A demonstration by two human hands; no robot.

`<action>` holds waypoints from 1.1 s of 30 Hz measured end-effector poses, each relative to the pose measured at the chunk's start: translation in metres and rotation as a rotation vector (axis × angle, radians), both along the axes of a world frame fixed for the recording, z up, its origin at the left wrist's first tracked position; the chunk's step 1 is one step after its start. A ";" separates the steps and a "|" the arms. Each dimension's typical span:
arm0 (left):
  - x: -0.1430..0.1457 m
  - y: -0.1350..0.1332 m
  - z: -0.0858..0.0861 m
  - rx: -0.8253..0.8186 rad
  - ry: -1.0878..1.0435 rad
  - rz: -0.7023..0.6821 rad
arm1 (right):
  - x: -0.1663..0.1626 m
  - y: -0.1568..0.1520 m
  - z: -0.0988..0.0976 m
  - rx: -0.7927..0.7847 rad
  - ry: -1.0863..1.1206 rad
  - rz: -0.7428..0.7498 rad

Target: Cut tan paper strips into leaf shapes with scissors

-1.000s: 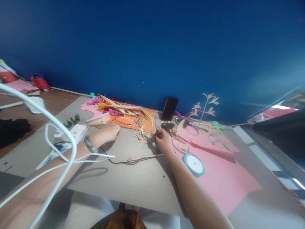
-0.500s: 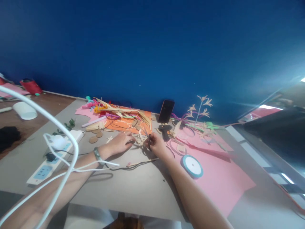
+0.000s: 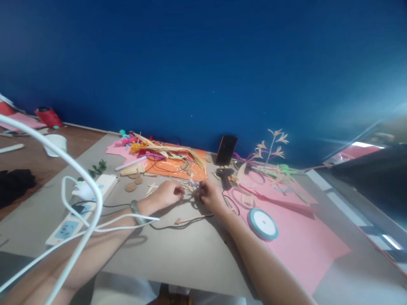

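My left hand (image 3: 170, 194) is curled near the middle of the table, its fingers bent together. What lies in them, if anything, is too small to make out. Close to its right, my right hand (image 3: 210, 195) is closed around small scissors (image 3: 200, 185), mostly covered by the fingers. Pale dried husk strips (image 3: 190, 186) lie in a loose heap between and just beyond both hands. A thin stick (image 3: 193, 219) and a dark cord rest on the table below them. Behind my right hand is a black glue gun (image 3: 225, 177).
A phone (image 3: 226, 149) leans against the blue wall. Orange card (image 3: 162, 169) bears husks and coloured stems. To the right are pink paper (image 3: 299, 250), a ribbon roll (image 3: 263, 223) and a husk-flower stem (image 3: 270, 146). A power strip (image 3: 68, 226) and white cable (image 3: 95, 182) occupy the left.
The view has shifted slightly, so everything sits a little further right. My left fingers have curled in more, and the scissors are less visible in my right hand.
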State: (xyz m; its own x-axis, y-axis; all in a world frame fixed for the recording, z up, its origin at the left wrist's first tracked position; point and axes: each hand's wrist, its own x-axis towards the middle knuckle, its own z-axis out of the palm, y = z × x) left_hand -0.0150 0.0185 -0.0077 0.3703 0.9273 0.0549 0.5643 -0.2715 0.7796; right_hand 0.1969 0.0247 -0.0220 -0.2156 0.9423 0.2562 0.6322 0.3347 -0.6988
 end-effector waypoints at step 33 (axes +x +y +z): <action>0.013 -0.011 0.007 -0.225 -0.408 0.097 | -0.022 -0.026 0.025 -0.241 0.513 -0.072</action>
